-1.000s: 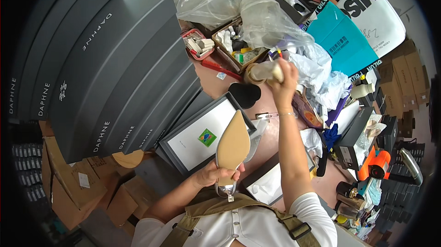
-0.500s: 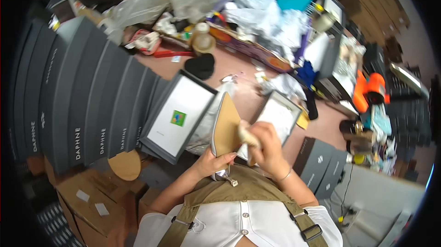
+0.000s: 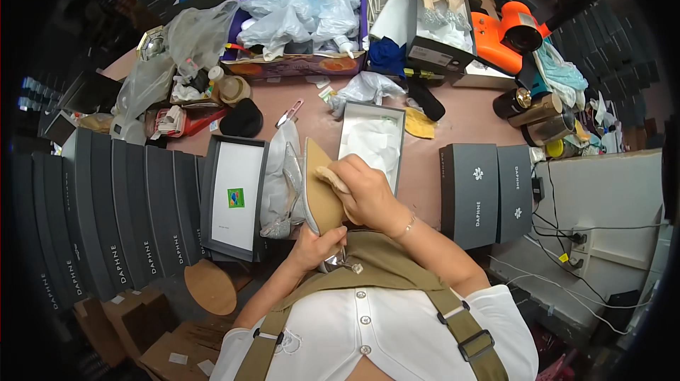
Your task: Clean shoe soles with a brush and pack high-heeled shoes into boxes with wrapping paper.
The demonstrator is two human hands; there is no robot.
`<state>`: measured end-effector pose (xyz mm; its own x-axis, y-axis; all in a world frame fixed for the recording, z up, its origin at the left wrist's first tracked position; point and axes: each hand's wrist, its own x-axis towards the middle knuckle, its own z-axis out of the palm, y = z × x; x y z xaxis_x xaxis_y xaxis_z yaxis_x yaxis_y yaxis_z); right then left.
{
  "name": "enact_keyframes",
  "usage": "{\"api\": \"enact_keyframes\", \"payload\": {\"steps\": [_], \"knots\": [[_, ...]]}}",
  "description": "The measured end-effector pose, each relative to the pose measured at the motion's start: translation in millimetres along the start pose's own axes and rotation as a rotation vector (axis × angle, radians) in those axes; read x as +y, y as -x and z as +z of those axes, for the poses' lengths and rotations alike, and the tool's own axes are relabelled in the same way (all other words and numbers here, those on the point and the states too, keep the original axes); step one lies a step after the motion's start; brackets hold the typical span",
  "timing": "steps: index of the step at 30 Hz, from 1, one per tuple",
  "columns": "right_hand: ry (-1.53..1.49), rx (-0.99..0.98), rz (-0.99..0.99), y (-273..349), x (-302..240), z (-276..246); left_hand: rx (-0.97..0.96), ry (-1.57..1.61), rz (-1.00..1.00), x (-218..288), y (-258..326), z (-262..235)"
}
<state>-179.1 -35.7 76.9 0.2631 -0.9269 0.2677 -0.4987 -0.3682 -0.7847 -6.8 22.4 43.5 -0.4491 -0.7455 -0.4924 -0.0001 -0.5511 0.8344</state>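
Observation:
My left hand (image 3: 314, 248) grips a high-heeled shoe (image 3: 320, 207) at its heel end, and the tan sole faces up. Closed fingers of my right hand (image 3: 368, 197) press a pale folded pad (image 3: 331, 178) against that sole; whether it is cloth or sponge I cannot tell. A glittery silver shoe (image 3: 275, 226) lies in clear wrapping just left of the held one. Beyond my right hand sits an open shoebox (image 3: 399, 151) with white tissue in it. At the left lies a dark box lid (image 3: 225, 229), its white inside up with a small green packet on it.
Grey shoeboxes (image 3: 127, 218) stand in a row at the left; two more (image 3: 471, 197) are at the right. Across the back are a purple box (image 3: 290, 66) of plastic bags, a box with sparkly heels (image 3: 439, 55) and an orange heat tool (image 3: 496, 41). A round stool (image 3: 210, 287) stands lower left.
The whole view has turned and levelled with my head. My right hand and the pad now lie farther over the sole, while my left hand keeps its grip.

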Motion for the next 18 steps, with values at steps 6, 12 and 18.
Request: {"api": "enact_keyframes", "payload": {"steps": [6, 12, 18], "knots": [[-0.057, 0.073, -0.174, 38, -11, 12, 0.095, 0.035, 0.171, -15, 10, -1], [-0.084, 0.015, -0.257, 45, -22, 17, 0.158, 0.092, 0.325, 0, 18, 10], [0.006, 0.001, -0.154, 27, -14, 7, 0.044, 0.104, 0.118, -18, 23, 1]]}}
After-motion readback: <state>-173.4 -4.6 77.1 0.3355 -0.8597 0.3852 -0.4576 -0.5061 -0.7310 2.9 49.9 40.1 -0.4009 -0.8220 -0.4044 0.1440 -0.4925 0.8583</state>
